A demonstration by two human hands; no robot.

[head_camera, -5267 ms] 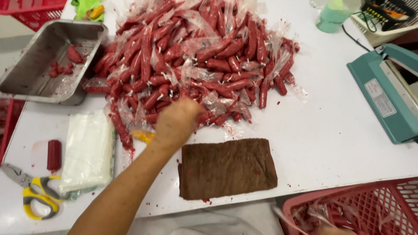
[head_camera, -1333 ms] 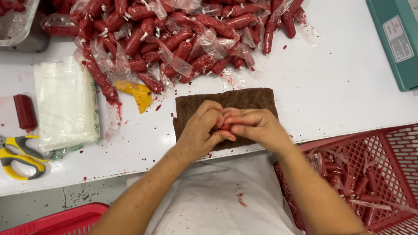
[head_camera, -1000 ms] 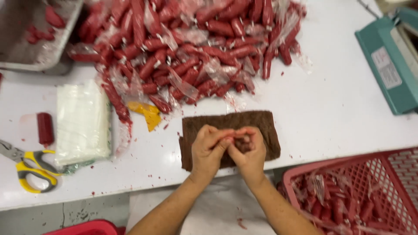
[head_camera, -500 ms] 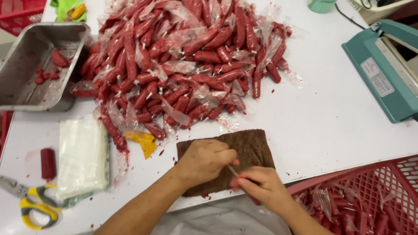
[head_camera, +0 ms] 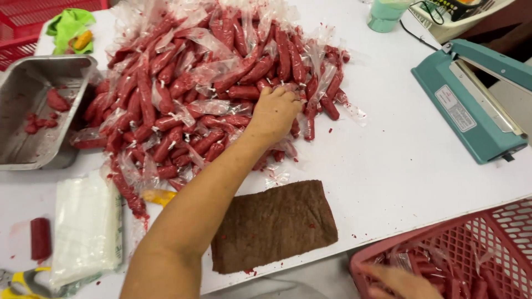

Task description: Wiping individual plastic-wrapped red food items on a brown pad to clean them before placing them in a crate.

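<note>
The left hand (head_camera: 275,111) is laid on the pile of wrapped red sausages (head_camera: 210,88) on the white table (head_camera: 399,182), fingers curled among them; whether one is gripped cannot be told. The right hand (head_camera: 402,282) is seen low in the red basket (head_camera: 471,249), its grip unclear.

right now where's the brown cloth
In the head view the brown cloth lies flat near the table's front edge, just right of the left forearm, below the sausage pile.

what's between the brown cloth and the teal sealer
Only bare white table, with a few small red specks, lies between the brown cloth and the teal sealer, as the head view shows.
</note>
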